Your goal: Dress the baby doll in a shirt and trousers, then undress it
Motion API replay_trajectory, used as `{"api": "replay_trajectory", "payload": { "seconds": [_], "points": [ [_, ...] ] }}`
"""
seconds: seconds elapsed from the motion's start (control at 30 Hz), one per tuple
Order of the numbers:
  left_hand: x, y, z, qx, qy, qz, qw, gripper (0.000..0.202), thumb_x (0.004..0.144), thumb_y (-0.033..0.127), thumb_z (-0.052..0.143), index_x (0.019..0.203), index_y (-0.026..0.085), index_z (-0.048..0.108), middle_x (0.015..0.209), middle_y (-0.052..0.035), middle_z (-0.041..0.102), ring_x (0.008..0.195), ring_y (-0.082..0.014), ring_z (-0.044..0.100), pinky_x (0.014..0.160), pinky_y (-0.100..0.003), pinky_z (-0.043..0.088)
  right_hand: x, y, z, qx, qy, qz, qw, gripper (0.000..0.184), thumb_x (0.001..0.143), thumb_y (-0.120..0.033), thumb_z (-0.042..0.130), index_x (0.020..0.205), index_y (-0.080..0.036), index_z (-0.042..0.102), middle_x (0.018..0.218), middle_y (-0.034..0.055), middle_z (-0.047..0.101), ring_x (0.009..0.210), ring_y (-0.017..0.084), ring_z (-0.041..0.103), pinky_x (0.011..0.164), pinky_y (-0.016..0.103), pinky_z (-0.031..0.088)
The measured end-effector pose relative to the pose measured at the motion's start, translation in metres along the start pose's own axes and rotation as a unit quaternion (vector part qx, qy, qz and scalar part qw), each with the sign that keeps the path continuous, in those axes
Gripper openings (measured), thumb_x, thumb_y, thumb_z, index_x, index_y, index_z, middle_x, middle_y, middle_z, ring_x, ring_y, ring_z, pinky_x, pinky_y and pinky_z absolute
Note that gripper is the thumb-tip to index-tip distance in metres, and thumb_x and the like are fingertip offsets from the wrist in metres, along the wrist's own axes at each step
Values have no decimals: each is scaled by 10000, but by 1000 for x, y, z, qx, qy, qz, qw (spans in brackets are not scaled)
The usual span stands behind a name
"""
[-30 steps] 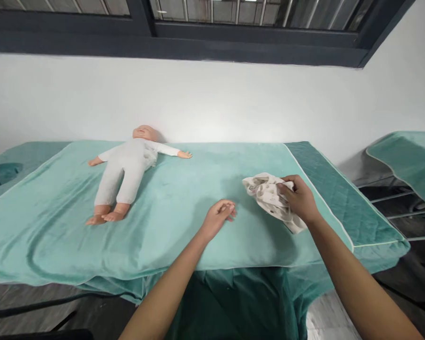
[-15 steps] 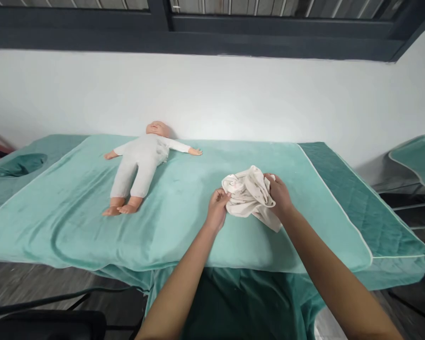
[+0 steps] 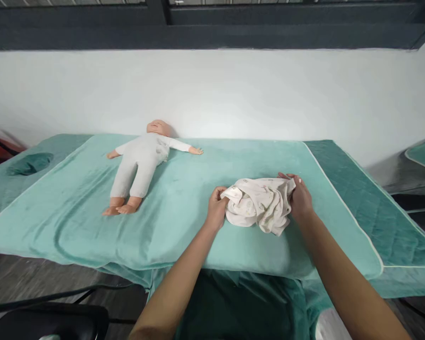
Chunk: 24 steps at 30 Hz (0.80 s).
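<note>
Dark window frame (image 3: 212, 35) above a white wall (image 3: 212, 89), black chair (image 3: 74, 321) at lower left

Looks like a soft, thin, cream-white fabric cloth (image 3: 257, 203) with small, faint, scattered printed motifs, too fine to make out. Stretches crosswise in a loose, crumpled bunch, wider than tall. Runs fairly straight along the upper edge, gathers into deep, wavy folds toward the right, and droops to an uneven corner at the lower right. Turns over in a small pale flap at the left end. Held at opposite ends between the left hand (image 3: 216, 208) and the right hand (image 3: 301, 198), over a pale teal plush cover (image 3: 191, 236); hard to tell whether touching underneath.
</note>
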<state>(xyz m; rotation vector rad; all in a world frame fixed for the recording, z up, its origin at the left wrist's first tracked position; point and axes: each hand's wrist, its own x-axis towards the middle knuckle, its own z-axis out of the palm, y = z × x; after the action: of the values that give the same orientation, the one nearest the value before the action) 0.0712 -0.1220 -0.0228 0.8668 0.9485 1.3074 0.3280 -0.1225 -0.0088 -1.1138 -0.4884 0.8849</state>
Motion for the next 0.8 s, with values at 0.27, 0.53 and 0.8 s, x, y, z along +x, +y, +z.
{"api": "replay_trajectory", "payload": {
  "seconds": [0.27, 0.53, 0.8],
  "points": [
    [1, 35, 17, 24, 71, 46, 996, 202, 681, 189, 664, 804, 202, 504, 691, 78, 437, 596, -69, 392, 552, -198, 316, -45, -47, 14, -380, 0, -334, 863, 416, 888, -466, 600, 1213, -208, 625, 1377, 134, 595, 1312, 308, 531, 1076, 533, 432],
    [-27, 89, 32, -39, -120, -89, 988, 378, 678, 291, 838, 893, 208, 539, 753, 50, 589, 638, -92, 568, 582, -206, 438, -134, -27, 88, -463, -303, -230, 800, 646, 783, -400, 770, 1339, -262, 470, 1348, 136, 597, 1278, 373, 568, 1033, 516, 504],
    [-22, 108, -8, -56, -171, -98, 979, 411, 641, 257, 886, 927, 201, 595, 743, 45, 599, 591, -89, 577, 526, -192, 429, -113, -71, 81, -313, -252, -147, 904, 184, 797, -292, 657, 966, -226, 683, 1002, 23, 729, 909, 215, 671, 814, 344, 533]
  ]
}}
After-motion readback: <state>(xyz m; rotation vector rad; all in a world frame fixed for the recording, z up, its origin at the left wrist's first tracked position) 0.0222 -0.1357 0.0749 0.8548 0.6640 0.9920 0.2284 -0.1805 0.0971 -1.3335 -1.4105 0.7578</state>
